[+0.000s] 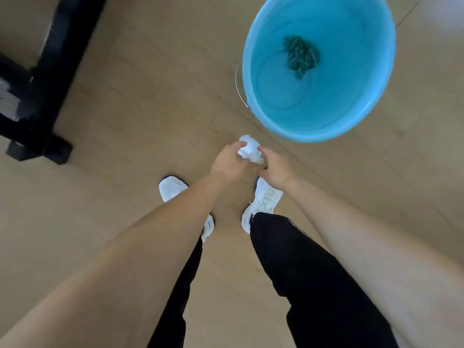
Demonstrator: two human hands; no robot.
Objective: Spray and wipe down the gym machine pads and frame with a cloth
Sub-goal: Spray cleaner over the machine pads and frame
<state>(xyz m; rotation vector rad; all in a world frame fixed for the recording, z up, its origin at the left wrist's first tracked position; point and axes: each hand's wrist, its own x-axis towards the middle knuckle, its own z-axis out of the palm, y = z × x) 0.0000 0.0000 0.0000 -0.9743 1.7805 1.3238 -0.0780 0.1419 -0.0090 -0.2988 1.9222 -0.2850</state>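
Above white shoes (173, 188) on the wooden floor (125, 109): left hand (231, 165) and right hand (276, 169) curled round a crumpled white cloth (249, 148), gripped between them. Just beyond, blue bucket (351, 104) holding a dark rag (301, 56). Far left, black machine frame (54, 69).

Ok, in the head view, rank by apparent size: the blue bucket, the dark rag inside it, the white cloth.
1. blue bucket
2. dark rag
3. white cloth, bunched and partly covered by the left hand and right hand, so the last two are unsure.
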